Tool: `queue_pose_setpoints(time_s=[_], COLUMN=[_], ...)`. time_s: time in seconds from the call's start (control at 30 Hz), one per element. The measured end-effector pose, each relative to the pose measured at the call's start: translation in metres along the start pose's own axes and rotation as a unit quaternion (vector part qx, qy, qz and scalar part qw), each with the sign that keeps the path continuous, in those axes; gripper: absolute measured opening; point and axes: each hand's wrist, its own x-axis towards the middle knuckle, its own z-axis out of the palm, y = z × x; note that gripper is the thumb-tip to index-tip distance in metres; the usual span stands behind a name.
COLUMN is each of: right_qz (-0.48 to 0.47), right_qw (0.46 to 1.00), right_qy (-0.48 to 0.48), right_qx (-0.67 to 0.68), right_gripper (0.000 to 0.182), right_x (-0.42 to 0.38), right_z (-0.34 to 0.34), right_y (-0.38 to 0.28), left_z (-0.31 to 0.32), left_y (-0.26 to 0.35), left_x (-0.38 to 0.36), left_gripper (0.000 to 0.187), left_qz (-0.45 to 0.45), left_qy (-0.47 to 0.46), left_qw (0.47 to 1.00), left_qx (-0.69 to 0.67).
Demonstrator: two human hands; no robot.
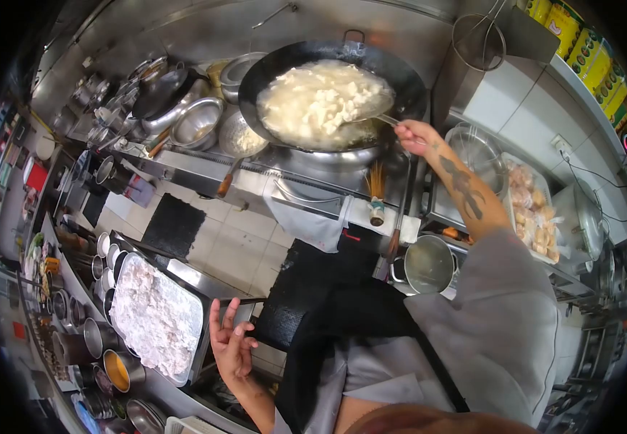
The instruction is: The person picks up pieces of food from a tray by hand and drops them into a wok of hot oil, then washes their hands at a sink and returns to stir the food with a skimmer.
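Pale pieces bubble in cloudy liquid in a large black wok [405, 65] on the stove. My right hand [415, 137] is closed round the handle of a metal strainer [372, 108], whose head sits in the wok among the pieces. The right arm stretches across to the wok's right side. My left hand [232, 338] hangs in the air at the lower middle, fingers apart and nothing in it. Just left of it lies a tray [194, 307] heaped with white, floury pieces [151, 315].
A wood-handled ladle [227, 177] and metal bowls [197, 123] stand left of the wok. A bamboo brush [376, 192] lies at the stove's front edge. At right are a pot [430, 264] and a tray of bagged food [530, 210].
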Motion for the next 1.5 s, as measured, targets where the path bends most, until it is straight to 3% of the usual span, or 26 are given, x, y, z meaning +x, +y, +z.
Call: queue_pose_setpoints(time_s=[0.13,0.23,0.33,0.53,0.63,0.73,0.83,1.13,1.2,1.37,1.5], right_qz=[-0.058,-0.057,-0.079,-0.075,-0.076,-0.043,-0.064,-0.054,-0.048,-0.019,-0.114], right_qw=[0.981,0.93,0.889,0.86,0.842,0.879,0.879,0.793,0.765,0.603,0.562], right_qy=[0.155,0.263,0.304,0.354,0.334,0.297,0.307,0.304,0.291,0.272,0.255], right_qx=[-0.097,-0.25,-0.334,-0.361,-0.417,-0.372,-0.359,-0.525,-0.573,-0.75,-0.778], right_gripper=[0.004,0.005,0.004,0.011,0.014,0.016,0.018,0.022,0.026,0.029,0.027], right_x=[-0.046,-0.076,-0.077,-0.076,-0.089,-0.094,-0.098,-0.102,-0.067,0.035,0.001], right_z=[0.0,0.036,0.032,0.049,0.061,0.059,0.061,0.079,0.071,0.053,0.066], right_y=[-0.008,-0.015,-0.02,-0.014,-0.011,-0.025,-0.027,-0.019,-0.013,-0.02,-0.016], left_z=[-0.003,-0.006,-0.004,-0.006,-0.011,-0.015,-0.017,-0.022,-0.021,-0.014,-0.021], left_y=[-0.001,0.001,-0.003,-0.001,-0.001,-0.001,-0.001,0.004,0.002,0.001,0.003], left_x=[0.001,0.007,0.014,0.019,0.019,0.017,0.017,0.013,0.017,0.021,0.016], left_gripper=[0.073,0.072,0.072,0.071,0.071,0.071,0.072,0.073,0.073,0.073,0.073], left_qz=[-0.006,-0.004,-0.017,-0.015,-0.015,-0.016,-0.018,-0.005,-0.012,-0.022,-0.007], left_qy=[-0.004,-0.022,-0.043,-0.067,-0.069,-0.067,-0.066,-0.057,-0.056,-0.055,-0.045], left_qw=[1.0,0.999,0.998,0.997,0.996,0.996,0.996,0.997,0.997,0.997,0.998], left_qx=[-0.008,-0.03,-0.042,-0.046,-0.047,-0.05,-0.053,-0.06,-0.057,-0.05,-0.052])
